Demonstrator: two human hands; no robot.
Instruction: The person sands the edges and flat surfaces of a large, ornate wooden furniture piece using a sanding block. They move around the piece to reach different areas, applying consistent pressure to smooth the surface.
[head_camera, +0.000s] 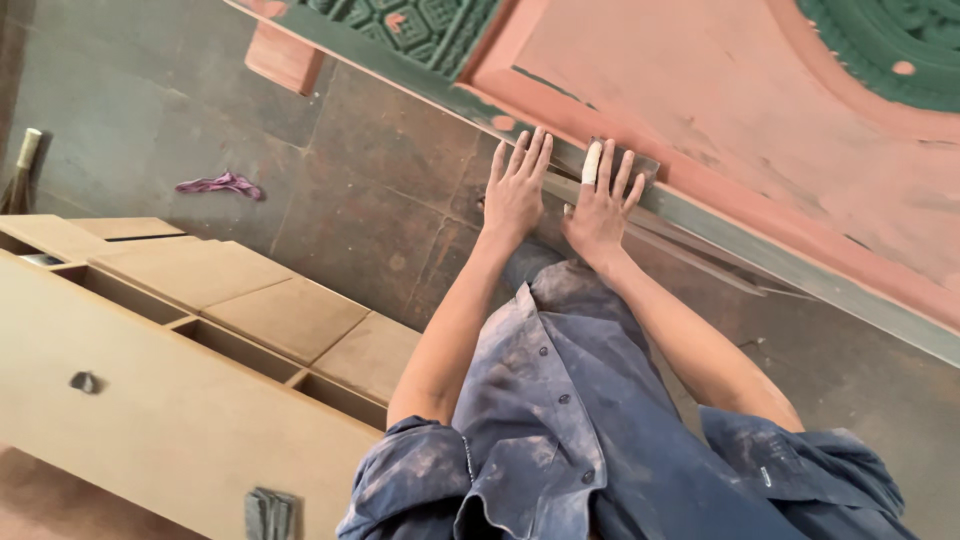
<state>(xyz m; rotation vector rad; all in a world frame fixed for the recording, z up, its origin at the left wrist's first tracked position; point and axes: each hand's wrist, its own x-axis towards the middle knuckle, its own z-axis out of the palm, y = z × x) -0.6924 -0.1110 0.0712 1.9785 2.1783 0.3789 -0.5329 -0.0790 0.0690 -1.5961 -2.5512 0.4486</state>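
Grey sandpaper (622, 163) pressed flat under right hand (600, 205) on panel (760, 150) edge; left hand (513, 190) beside, fingers spread, ungrasping; sanding midway, green patches remain.

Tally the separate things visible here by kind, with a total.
Bare hands: 2, left, right
Red-and-green carved wooden panel: 1
Grey sanding pad under right hand: 1
Tan fibreboard cabinet: 1
Purple rag on floor: 1
Total: 6
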